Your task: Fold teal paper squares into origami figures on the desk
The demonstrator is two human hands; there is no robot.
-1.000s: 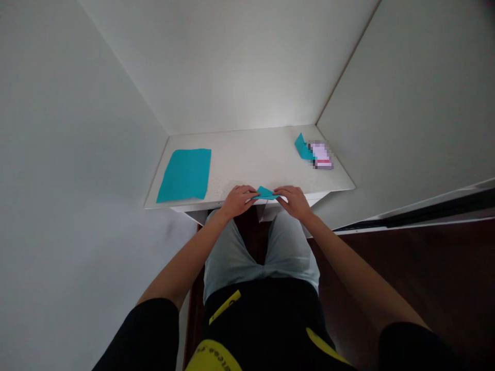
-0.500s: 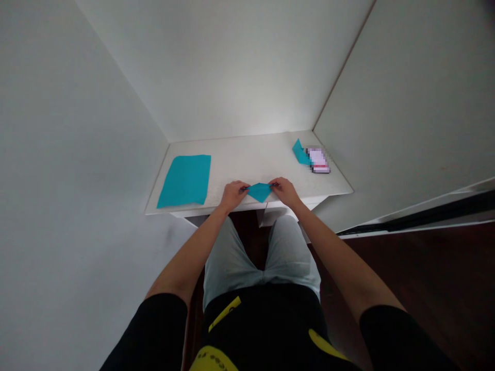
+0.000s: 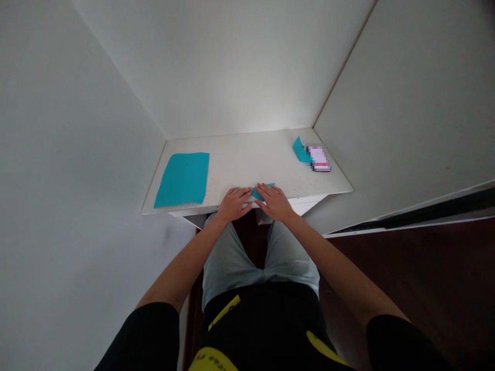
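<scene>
A small folded piece of blue paper (image 3: 257, 195) lies at the front edge of the white table, mostly covered by my hands. My left hand (image 3: 234, 203) rests flat over its left side, fingers stretched out and thumb apart. Over the right side lies my right hand (image 3: 275, 202), its fingers also extended and pressing down on the paper. A thin blue tip pokes out beyond the right fingers. Neither hand grips the paper.
On the left of the white table (image 3: 240, 154) lies a large blue sheet of paper (image 3: 183, 178). A folded blue paper piece (image 3: 300, 150) sits at the back right, against a phone with a blurred screen (image 3: 319, 158). Walls enclose the table's back and sides.
Both hands have let go of the paper's side tips and moved inward, now lying flat over it. Less of the folded paper shows. The view has shifted slightly.
</scene>
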